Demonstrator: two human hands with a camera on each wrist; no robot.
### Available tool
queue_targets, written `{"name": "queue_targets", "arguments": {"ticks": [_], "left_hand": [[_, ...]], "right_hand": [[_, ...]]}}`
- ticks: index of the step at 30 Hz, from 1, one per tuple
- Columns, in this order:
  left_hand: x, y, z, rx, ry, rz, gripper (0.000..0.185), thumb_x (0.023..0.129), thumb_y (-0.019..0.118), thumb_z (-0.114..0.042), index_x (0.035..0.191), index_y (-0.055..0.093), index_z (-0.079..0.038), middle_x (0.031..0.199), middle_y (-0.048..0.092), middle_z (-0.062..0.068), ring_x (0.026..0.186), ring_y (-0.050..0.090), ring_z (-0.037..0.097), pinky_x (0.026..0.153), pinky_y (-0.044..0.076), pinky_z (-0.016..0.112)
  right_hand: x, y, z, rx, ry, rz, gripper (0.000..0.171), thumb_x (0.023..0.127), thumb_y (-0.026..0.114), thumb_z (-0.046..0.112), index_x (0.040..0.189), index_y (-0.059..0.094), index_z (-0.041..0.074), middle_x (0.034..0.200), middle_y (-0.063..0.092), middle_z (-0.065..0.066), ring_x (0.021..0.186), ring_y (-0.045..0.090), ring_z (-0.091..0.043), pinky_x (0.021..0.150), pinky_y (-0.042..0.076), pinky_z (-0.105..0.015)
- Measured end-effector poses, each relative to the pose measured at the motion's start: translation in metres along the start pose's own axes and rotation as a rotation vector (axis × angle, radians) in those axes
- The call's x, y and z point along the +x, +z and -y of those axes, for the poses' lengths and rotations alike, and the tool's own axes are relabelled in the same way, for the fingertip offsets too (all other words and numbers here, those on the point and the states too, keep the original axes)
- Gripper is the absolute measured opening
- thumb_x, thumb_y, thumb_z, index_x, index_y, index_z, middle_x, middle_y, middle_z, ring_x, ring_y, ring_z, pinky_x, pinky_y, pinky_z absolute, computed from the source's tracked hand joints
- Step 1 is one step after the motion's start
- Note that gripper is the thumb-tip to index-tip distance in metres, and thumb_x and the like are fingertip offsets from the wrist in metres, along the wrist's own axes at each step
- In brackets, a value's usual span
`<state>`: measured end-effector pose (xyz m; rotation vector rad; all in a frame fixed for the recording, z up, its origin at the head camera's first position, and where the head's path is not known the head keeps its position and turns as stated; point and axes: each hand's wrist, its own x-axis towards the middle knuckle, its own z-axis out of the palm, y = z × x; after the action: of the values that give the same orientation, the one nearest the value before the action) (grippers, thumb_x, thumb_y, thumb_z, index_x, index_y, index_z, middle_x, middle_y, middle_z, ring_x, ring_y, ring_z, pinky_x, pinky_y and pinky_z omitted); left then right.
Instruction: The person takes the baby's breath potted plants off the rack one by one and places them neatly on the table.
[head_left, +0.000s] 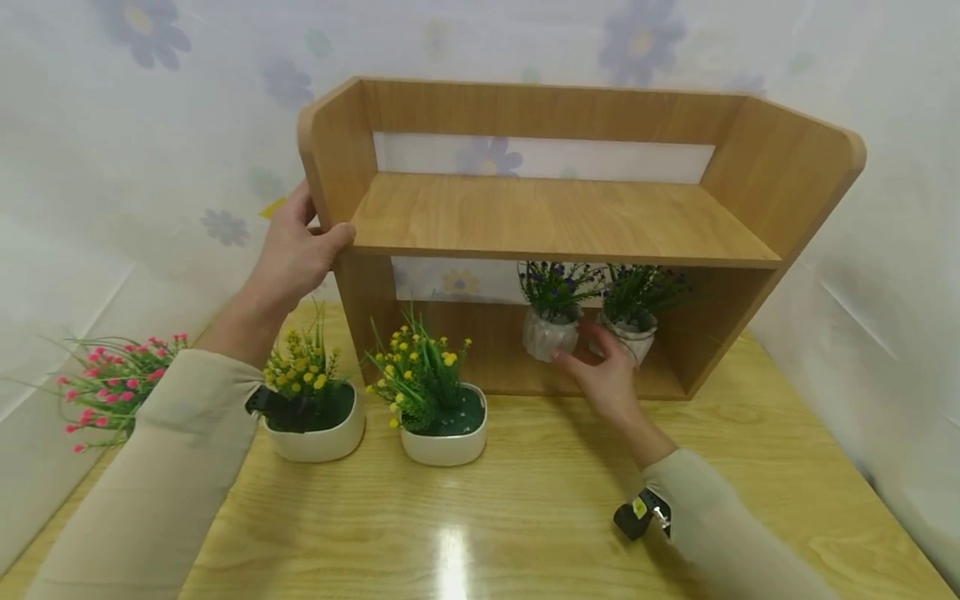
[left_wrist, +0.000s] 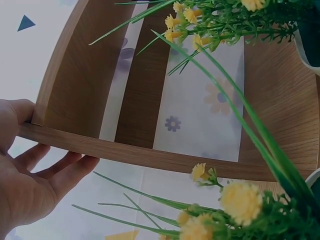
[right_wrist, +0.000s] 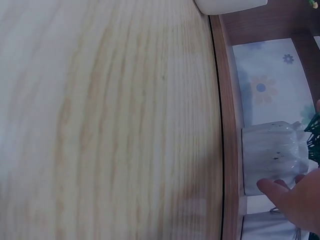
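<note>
Right of center in the shelf (head_left: pixel 555 215), the right grip (head_left: pixel 609 377) touches a pot (head_left: pixel 546 337), its hold unclear; likely light, breakable, best taken round its body. Upper left, the left grip (head_left: pixel 295 252) clasps the shelf.

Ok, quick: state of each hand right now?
Left hand: closed, gripping the left side of the two-tier wooden shelf.
Right hand: thumb at the left purple-flowered white pot; whether it is gripping cannot be told.

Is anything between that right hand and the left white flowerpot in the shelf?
Nothing visible: the right hand reaches into the wooden shelf, its thumb at the left white flowerpot. The right white flowerpot stands beside it, not in between.
</note>
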<state>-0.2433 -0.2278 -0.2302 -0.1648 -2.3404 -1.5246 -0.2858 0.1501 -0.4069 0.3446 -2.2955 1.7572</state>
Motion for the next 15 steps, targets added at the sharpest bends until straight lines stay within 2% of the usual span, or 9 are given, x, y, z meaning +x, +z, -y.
{"name": "queue_targets", "arguments": {"ticks": [8, 15], "left_hand": [[0.001, 0.000, 0.000, 0.010, 0.005, -0.003, 0.064, 0.101, 0.054, -0.013, 0.158, 0.031, -0.032, 0.152, 0.040, 0.013, 0.128, 0.051, 0.043, 0.089, 0.052, 0.061], [0.000, 0.001, 0.001, -0.006, 0.015, 0.005, 0.063, 0.101, 0.054, -0.013, 0.158, 0.032, -0.031, 0.152, 0.041, 0.011, 0.127, 0.052, 0.042, 0.089, 0.052, 0.059]], "right_hand": [[0.006, 0.008, -0.003, -0.071, 0.059, -0.019, 0.077, 0.087, 0.080, 0.015, 0.149, 0.040, -0.004, 0.150, 0.042, -0.024, 0.139, 0.037, -0.040, 0.115, 0.031, -0.050], [0.009, 0.015, -0.007, -0.053, 0.053, -0.008, 0.081, 0.087, 0.080, 0.012, 0.151, 0.033, -0.005, 0.148, 0.040, -0.025, 0.137, 0.039, -0.038, 0.114, 0.034, -0.047]]}}
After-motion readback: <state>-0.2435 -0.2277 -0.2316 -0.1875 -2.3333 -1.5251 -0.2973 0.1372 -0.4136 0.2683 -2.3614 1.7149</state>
